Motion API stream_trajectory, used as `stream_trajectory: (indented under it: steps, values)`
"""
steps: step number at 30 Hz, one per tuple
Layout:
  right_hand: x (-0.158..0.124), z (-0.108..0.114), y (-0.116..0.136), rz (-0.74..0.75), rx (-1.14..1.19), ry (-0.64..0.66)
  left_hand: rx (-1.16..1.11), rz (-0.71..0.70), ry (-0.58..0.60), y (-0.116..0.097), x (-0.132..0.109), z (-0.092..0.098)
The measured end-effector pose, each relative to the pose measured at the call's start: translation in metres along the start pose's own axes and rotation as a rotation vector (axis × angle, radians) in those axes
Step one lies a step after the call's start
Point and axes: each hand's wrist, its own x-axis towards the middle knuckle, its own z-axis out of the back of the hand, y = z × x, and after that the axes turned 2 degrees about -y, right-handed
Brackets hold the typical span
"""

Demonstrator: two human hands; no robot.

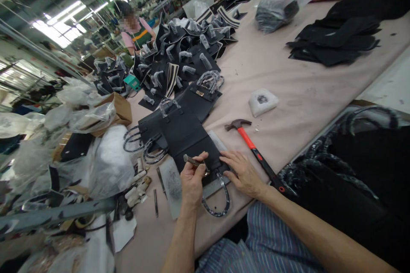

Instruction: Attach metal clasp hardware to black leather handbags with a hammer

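At lower centre, left hand (192,183) pinches a small metal tool (194,161), grip narrow; right hand (243,174) lies flat on a black handbag (188,140), wrapped handles (221,199) attached.

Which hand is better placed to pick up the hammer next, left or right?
Probably the right hand. It rests open on the black handbag, right beside the red-handled hammer. The left hand is gripping a small metal tool and sits farther from the hammer.

shirt (256,239): blue-grey, thin vertical stripes | forearms (320,234): bare
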Motion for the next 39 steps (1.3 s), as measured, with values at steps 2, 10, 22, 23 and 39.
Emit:
stream_trajectory:
  steps: [2,10,22,23,39]
  values:
    - [0.0,0.0,0.0,-0.005,-0.002,0.002,0.038,-0.009,-0.023,0.006,0.001,0.0]
    - [0.0,0.001,-0.001,-0.018,0.018,-0.005,0.156,-0.01,-0.087,-0.001,0.005,0.001]
    - [-0.002,-0.001,-0.003,-0.027,-0.009,-0.048,0.222,-0.014,-0.14,0.001,0.01,0.011]
    - [-0.002,-0.001,-0.003,-0.028,-0.008,-0.044,0.172,0.0,-0.132,0.0,0.011,0.007]
    - [0.0,0.002,0.0,-0.072,0.052,-0.028,0.011,0.081,-0.022,0.024,0.013,0.009]
